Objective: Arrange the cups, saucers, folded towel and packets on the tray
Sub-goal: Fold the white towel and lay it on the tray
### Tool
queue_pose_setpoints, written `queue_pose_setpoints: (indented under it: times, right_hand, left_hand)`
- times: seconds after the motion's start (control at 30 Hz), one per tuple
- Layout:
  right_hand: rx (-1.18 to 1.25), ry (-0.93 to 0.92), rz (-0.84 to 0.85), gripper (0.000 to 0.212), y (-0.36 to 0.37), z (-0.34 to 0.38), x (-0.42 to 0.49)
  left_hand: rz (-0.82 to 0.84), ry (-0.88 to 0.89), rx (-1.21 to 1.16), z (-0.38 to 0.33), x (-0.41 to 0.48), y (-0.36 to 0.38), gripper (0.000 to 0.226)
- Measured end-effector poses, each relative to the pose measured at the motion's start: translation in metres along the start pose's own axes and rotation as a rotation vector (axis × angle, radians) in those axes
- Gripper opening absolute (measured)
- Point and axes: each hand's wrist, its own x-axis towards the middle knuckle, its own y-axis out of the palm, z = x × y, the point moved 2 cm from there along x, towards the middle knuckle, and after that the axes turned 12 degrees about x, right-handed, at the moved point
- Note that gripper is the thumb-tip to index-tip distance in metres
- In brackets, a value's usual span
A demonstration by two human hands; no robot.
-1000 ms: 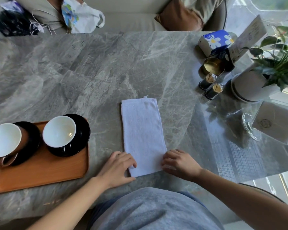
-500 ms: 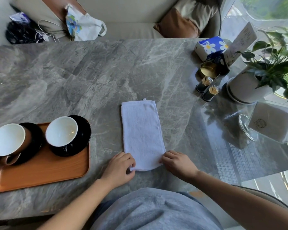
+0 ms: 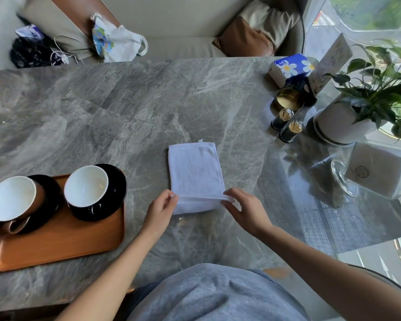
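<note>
On the wooden tray (image 3: 56,249) stand 2 cups, each on its own black saucer: a brown cup (image 3: 12,199) with a white inside on the left saucer (image 3: 52,198), and a black cup (image 3: 86,188) with a white inside on the right saucer (image 3: 118,188). There is 1 white towel (image 3: 195,172), and no packets can be made out anywhere. By the far right edge of the marble table (image 3: 125,112) stand 2 small dark toothpick holders (image 3: 286,127), 1 brass tin (image 3: 289,100), 1 blue tissue box (image 3: 289,68) and 1 potted plant (image 3: 347,117).

The brown cup's handle is partly hidden under its rim, and the plant is cut off by the frame edge.

The towel lies on the table right of the tray, apart from it, folded into a narrow strip. Its near end is lifted and doubled back. The left hand (image 3: 160,209) pinches that end's left corner, and the right hand (image 3: 245,209) pinches its right corner.
</note>
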Motion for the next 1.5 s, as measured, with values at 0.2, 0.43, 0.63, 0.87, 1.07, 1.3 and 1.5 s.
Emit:
queue_pose_setpoints:
  times: [0.2,0.43,0.63,0.87,1.07,1.3,1.5]
  right_hand:
    - [0.467,0.194,-0.128,0.014,-0.003,0.027,0.022]
    - [0.798,0.730,0.207,0.028,0.004,0.019,0.009]
    - [0.983,1.023,0.258,0.024,0.015,0.006,-0.009]
    - [0.873,0.903,0.073,0.024,0.017,-0.001,0.012]
    - [0.800,0.908,-0.098,0.020,0.026,-0.009,0.030]
    - [0.677,0.775,-0.270,0.018,0.033,-0.020,0.033]
    - [0.639,0.643,-0.251,0.024,0.033,-0.022,0.028]
  left_hand:
    - [0.092,0.124,-0.068,-0.016,0.005,-0.018,0.027]
    - [0.231,-0.108,-0.082,0.005,0.003,-0.017,0.011]
    - [0.326,-0.315,-0.056,0.029,-0.009,-0.002,0.011]
    - [0.120,-0.174,-0.070,0.014,0.024,0.004,0.011]
    - [-0.025,-0.136,-0.022,0.013,0.052,0.014,0.022]
    - [-0.053,-0.167,-0.014,0.018,0.057,0.021,0.007]
    - [-0.087,-0.171,-0.063,0.016,0.055,0.017,0.018]
